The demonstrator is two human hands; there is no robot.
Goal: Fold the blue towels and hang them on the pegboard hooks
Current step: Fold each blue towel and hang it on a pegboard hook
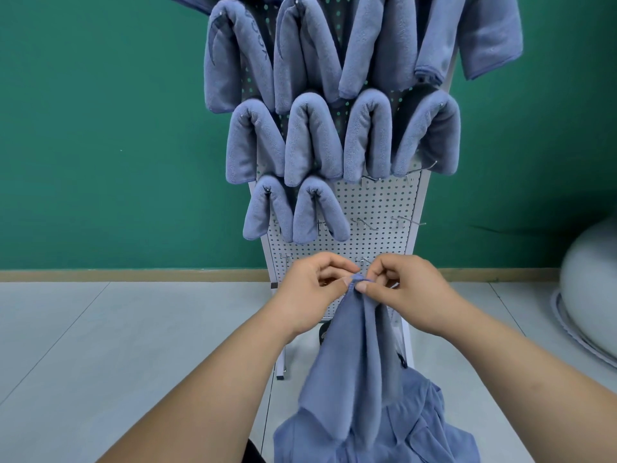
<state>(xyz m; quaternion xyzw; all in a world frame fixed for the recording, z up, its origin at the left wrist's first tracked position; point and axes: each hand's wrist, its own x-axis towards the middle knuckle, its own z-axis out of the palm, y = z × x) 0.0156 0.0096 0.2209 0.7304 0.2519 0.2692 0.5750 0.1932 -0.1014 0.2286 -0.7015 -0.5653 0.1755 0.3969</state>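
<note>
A blue towel point(357, 362) hangs down in front of me, its top corner bunched between both hands. My left hand point(310, 289) pinches that corner from the left; my right hand point(407, 289) pinches it from the right. The hands nearly touch, just in front of the lower part of the white pegboard point(377, 208). Several folded blue towels point(314, 145) hang on the pegboard's upper rows. Bare metal hooks point(409, 221) stick out on the lower right. More loose blue towels point(417, 436) lie piled below the hanging one.
The pegboard stands on white legs point(282, 362) against a green wall point(100, 128), on a pale tiled floor. A grey rounded object point(591, 295) sits at the right edge. A wooden skirting strip runs along the wall's base.
</note>
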